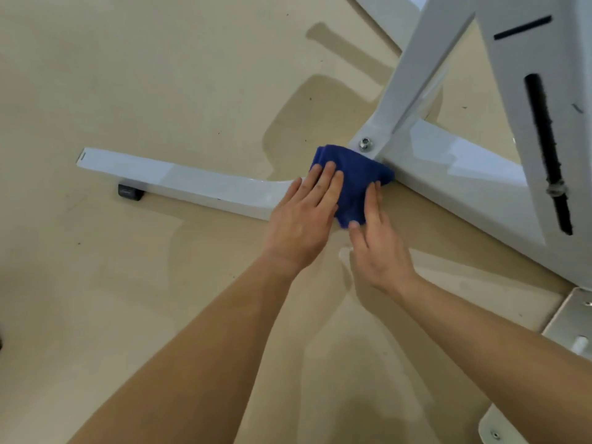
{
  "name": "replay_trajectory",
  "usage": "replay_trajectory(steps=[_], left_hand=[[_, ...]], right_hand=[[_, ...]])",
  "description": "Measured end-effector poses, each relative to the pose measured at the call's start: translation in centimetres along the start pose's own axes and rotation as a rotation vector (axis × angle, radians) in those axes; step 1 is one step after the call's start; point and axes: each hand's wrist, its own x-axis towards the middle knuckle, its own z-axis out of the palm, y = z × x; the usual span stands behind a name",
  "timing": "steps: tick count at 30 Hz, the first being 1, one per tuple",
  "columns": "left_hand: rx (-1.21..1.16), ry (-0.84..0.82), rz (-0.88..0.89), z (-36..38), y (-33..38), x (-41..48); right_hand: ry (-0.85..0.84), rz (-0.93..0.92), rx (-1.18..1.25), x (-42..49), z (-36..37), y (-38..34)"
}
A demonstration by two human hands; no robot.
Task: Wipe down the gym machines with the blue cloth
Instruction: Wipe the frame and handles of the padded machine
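A dark blue cloth [355, 177] lies bunched over the white floor bar [179, 182] of a gym machine, right beside the bolted joint [365, 144] where the upright post rises. My left hand [304, 219] lies flat with straight fingers pressing on the cloth's left part. Over the cloth's lower right edge, my right hand [374, 238] presses with straight fingers. The bar under the cloth is hidden.
The white upright frame [413, 78] and a slotted panel [538, 123] stand at the right. A black rubber foot [129, 191] sits under the bar's left end. Grey metal base plates [570, 318] lie at the lower right. The beige floor [160, 75] spreads to the left.
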Motion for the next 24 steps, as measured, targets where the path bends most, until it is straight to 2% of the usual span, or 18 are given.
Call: replay_trajectory(steps=[4, 7, 12, 16, 19, 21, 24], left_hand=[[0.011, -0.054, 0.094, -0.5, -1.0, 2.4], [0.007, -0.066, 0.143, -0.4, -1.5, 2.2], [0.033, -0.018, 0.172, -0.4, -2.4, 1.3], [0.042, -0.019, 0.182, -0.5, -2.0, 3.4], [0.032, 0.033, 0.187, 0.3, -2.6, 2.6], [0.018, 0.117, 0.148, 1.0, -2.8, 1.0], [-0.044, 0.141, 0.018, 1.4, -2.1, -0.9]], right_hand=[[0.064, 0.027, 0.170, 3.2, -0.3, -0.6], [0.041, 0.078, 0.251, 2.8, 1.0, -0.7], [-0.032, 0.118, 0.217, 1.3, 2.4, -0.6], [0.108, 0.101, 0.297, 3.9, 1.6, -0.6], [0.076, 0.099, 0.227, 3.4, 2.0, -0.4], [0.021, 0.028, 0.143, 1.4, 2.6, -0.4], [-0.003, -0.105, -0.118, -0.8, 3.0, -0.2]])
